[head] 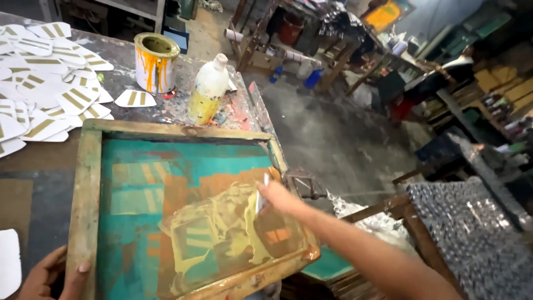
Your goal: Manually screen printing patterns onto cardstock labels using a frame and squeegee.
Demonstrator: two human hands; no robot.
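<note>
A wooden-framed printing screen (89, 183) with teal mesh lies on the worktable. Yellow ink (222, 233) is smeared across its right half. My right hand (275, 195) reaches in from the lower right and pinches a small thin white scraper (261, 197), whose edge rests in the ink near the frame's right side. My left hand (53, 275) grips the frame's lower left corner, with the thumb on top of the wood.
An ink-streaked can (156, 62) and a white plastic bottle (208, 89) stand behind the screen. Several white printed cut-outs (47, 94) are piled at the left. A wooden rack (472, 233) with a patterned sheet sits right. A person (455, 69) works far back.
</note>
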